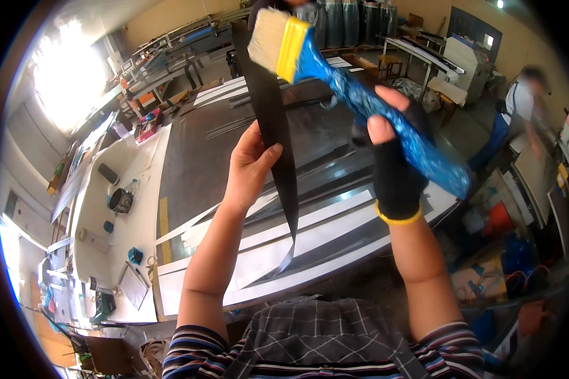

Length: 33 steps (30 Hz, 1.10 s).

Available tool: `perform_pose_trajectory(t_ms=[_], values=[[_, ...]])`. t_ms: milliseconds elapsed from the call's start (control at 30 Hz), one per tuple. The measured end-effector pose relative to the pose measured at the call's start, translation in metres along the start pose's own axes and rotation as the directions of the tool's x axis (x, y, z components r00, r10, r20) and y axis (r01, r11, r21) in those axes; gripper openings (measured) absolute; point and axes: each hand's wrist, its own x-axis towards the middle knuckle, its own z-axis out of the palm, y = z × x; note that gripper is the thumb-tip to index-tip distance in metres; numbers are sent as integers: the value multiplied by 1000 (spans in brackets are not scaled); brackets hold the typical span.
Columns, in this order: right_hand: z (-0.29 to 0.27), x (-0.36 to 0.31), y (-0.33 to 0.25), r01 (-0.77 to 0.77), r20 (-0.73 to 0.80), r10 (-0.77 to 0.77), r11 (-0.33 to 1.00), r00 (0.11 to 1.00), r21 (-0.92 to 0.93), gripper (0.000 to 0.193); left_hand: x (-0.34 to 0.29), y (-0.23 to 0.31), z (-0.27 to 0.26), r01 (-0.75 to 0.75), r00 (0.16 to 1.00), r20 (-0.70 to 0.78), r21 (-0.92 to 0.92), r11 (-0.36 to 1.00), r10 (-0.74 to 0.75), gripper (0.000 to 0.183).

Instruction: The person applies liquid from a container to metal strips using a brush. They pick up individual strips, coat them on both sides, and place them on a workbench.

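Note:
My bare left hand (250,165) pinches a long, narrow black strip (286,189) between thumb and fingers. The strip stands up steeply over the work table (202,151), its lower end curling down near the front edge. Raised to the right, my right hand (399,165) wears a black fingerless glove with a yellow cuff. Its fingers wrap round the handle of a wide brush (344,91). Blue plastic covers that handle; the brush has a yellow band and pale bristles, which lie close to the strip's upper part. Whether the bristles touch it, I cannot tell.
Several white and dark strips (329,216) lie across the table. A white side surface at left holds a dark pot (121,200), a clipboard (133,285) and small items. Another person (517,107) stands at far right. Dark rolls (351,24) stand at the back.

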Motion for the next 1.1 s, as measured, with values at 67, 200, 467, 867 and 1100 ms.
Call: perform_pose_trajectory(t_ms=[67, 200, 467, 867, 1100], values=[[-14, -9, 0, 62, 38, -61, 998, 997, -19, 31, 1, 0, 2, -10, 1000, 14, -43, 999, 11, 47], [-32, -31, -17, -115, 62, 117, 993, 991, -27, 33, 1, 4, -2, 8, 996, 84, -84, 996, -1, 48], [-8, 21, -11, 83, -8, -83, 995, 996, -49, 31, -4, 4, 8, -20, 990, 136, -50, 999, 26, 48], [-35, 18, -28, -26, 41, 28, 999, 999, -47, 31, -2, 5, 13, -54, 990, 129, 12, 998, 52, 52], [-46, 36, -39, 426, 435, -273, 852, 858, -305, 28, -1, 8, 24, -81, 992, 103, 22, 996, 78, 56]])
